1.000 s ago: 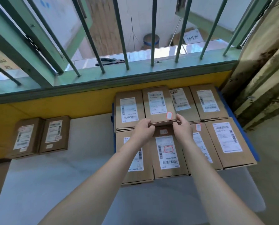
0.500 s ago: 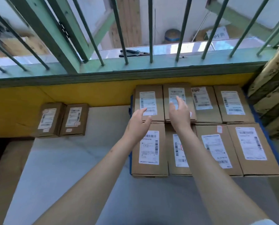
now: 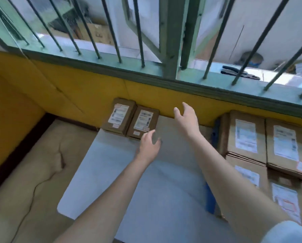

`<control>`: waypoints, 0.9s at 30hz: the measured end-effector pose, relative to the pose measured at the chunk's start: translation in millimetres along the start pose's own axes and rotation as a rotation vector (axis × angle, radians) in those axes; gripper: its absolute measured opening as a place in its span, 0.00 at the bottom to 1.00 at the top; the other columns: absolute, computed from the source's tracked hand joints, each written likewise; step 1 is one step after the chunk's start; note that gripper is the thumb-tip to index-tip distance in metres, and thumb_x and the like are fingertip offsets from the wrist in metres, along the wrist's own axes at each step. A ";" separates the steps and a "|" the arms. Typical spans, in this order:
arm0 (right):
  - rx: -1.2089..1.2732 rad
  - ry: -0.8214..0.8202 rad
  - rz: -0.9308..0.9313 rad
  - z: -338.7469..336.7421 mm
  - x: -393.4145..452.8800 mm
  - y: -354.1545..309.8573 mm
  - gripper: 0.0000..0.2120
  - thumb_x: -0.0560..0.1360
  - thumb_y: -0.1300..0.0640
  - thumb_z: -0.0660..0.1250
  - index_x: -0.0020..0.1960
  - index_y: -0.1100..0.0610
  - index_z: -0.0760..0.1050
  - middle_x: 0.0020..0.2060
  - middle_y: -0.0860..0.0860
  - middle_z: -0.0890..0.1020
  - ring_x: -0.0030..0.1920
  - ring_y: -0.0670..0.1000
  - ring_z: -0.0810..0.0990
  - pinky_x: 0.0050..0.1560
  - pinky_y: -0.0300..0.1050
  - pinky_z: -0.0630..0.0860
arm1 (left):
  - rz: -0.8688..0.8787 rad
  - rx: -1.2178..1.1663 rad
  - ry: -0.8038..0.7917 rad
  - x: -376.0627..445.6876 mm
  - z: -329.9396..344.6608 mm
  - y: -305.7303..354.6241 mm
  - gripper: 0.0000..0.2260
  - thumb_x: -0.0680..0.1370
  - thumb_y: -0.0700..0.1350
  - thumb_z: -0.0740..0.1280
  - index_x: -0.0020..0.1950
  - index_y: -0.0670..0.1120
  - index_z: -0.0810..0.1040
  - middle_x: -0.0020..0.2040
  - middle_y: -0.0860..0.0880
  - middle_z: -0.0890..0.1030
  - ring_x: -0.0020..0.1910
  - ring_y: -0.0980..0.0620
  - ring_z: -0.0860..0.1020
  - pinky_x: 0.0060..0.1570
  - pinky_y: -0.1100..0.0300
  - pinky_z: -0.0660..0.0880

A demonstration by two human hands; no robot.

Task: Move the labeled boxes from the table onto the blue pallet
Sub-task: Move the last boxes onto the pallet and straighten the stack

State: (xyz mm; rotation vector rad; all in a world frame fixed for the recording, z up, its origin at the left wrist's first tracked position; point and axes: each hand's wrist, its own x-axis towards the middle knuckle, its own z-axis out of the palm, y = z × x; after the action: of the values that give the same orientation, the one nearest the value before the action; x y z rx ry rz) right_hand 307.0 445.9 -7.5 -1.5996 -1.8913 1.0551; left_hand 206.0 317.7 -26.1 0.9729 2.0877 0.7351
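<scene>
Two small labeled cardboard boxes stand side by side at the far end of the pale table (image 3: 111, 181), against the yellow wall: the left box (image 3: 119, 115) and the right box (image 3: 144, 121). My left hand (image 3: 149, 146) hovers just in front of the right box, fingers spread, holding nothing. My right hand (image 3: 186, 118) is open in the air to the right of that box, empty. Several labeled boxes (image 3: 246, 134) lie stacked on the blue pallet (image 3: 210, 200) at the right, which shows only as a blue edge.
A yellow wall (image 3: 76, 90) backs the table, topped by a green window frame with bars (image 3: 171, 64). A tan cushioned surface (image 3: 32, 169) lies left of the table. Pliers (image 3: 238, 73) rest on the sill.
Both hands let go of the box set on the pallet stack and swung left toward the two boxes on the table. The view turned left with them.
</scene>
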 end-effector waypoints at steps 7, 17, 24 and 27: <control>-0.241 -0.215 0.005 142.2 46.3 -32.1 0.28 0.83 0.45 0.54 0.77 0.60 0.60 0.75 0.60 0.64 0.75 0.59 0.62 0.73 0.52 0.60 | -0.177 -0.113 -0.041 61.4 -56.2 -91.4 0.20 0.79 0.50 0.63 0.70 0.46 0.71 0.70 0.45 0.71 0.68 0.45 0.71 0.64 0.57 0.66; -0.790 -0.337 0.040 206.4 134.8 18.4 0.29 0.82 0.43 0.51 0.79 0.56 0.54 0.77 0.56 0.59 0.72 0.62 0.65 0.67 0.54 0.70 | -0.388 -0.385 -0.097 122.6 -35.3 -147.9 0.22 0.78 0.45 0.63 0.71 0.43 0.69 0.68 0.42 0.74 0.68 0.44 0.72 0.64 0.59 0.67; -0.893 -0.318 0.071 218.5 157.0 36.7 0.31 0.81 0.43 0.54 0.79 0.55 0.52 0.79 0.54 0.54 0.72 0.63 0.64 0.67 0.53 0.68 | -0.699 -1.062 -0.023 133.8 -21.5 -166.9 0.31 0.76 0.41 0.64 0.77 0.49 0.57 0.50 0.45 0.78 0.50 0.49 0.77 0.58 0.56 0.75; -0.882 -0.310 0.115 215.3 157.3 38.9 0.30 0.81 0.44 0.54 0.79 0.54 0.52 0.79 0.56 0.52 0.73 0.65 0.60 0.68 0.56 0.66 | -0.696 -1.171 -0.023 133.2 -21.3 -168.3 0.29 0.78 0.38 0.62 0.77 0.52 0.58 0.56 0.42 0.79 0.52 0.49 0.78 0.57 0.57 0.74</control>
State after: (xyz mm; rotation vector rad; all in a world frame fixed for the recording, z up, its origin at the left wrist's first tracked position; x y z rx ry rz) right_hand 134.1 541.8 -190.6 -2.0924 -2.7372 0.5249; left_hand 58.8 328.0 -183.3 -0.3650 1.3820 1.2628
